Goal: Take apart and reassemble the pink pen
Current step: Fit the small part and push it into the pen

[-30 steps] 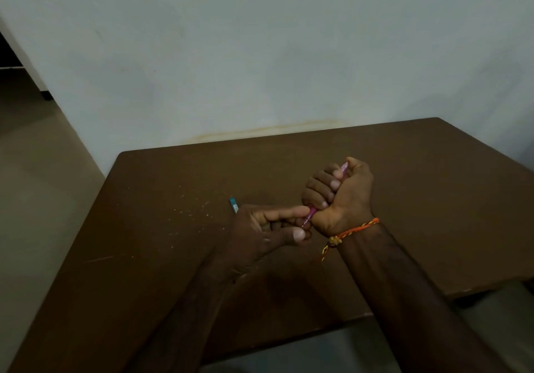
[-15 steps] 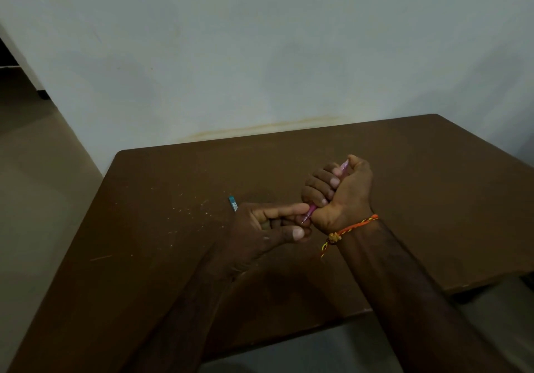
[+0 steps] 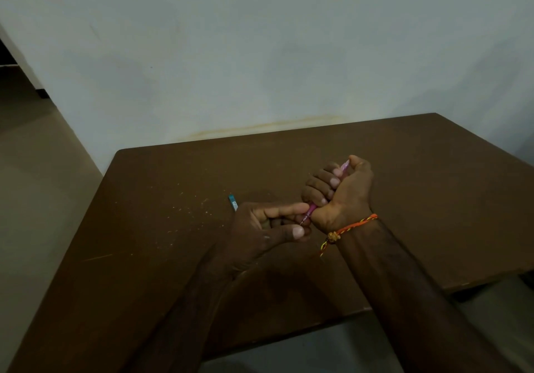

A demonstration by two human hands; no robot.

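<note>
My right hand (image 3: 344, 196) is a closed fist around the pink pen (image 3: 311, 208), above the middle of the brown table (image 3: 173, 257). The pen's light pink top pokes out beside the thumb, and its darker tip end with a thin metal point sticks out below the fist. My left hand (image 3: 268, 228) meets it there, its forefinger and thumb pinching around the tip end. Most of the barrel is hidden inside the fist.
A small teal and white pen part (image 3: 233, 201) lies on the table just behind my left hand. Pale specks are scattered on the table's left half. A plain wall (image 3: 260, 55) rises behind the table; floor shows at left.
Both hands stay almost in place on the pen; the left forefinger and thumb have shifted slightly around the tip end.
</note>
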